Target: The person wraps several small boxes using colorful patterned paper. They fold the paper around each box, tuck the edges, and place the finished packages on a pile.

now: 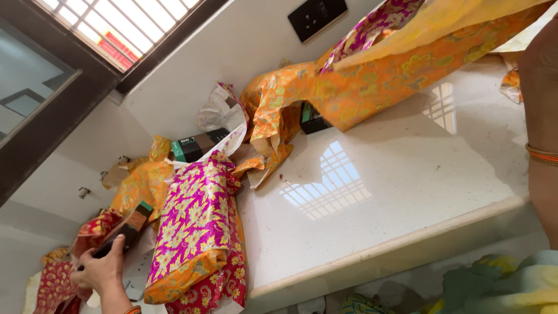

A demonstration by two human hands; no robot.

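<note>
At far left, low on the white stone surface [372, 192]: left hand [102, 270], fingers curled tight around a small dark box [125, 229] with a brown face and a green end, held just over red floral wrapping paper [55, 285]. Just right of that, a stack of wrapped parcels: magenta paper with yellow flowers [195, 218] on top, red floral paper [224, 285] beneath, orange-gold paper [142, 183] behind. Further back against the white wall, another dark box with a green end [195, 145], lying half under crumpled white paper [218, 113]. Toward the middle, a crumpled heap of orange floral wrapping [270, 113], with a dark box [314, 119] tucked under it. Stretching up and right, a long orange-gold sheet [401, 75], lifted clear of the surface, its magenta side showing at the top. At far right edge, only a forearm with an orange bangle [543, 154]; right hand out of view, grip impossible to tell. Above, a dark switch plate [317, 16] on the wall and a barred window [125, 26].
</note>
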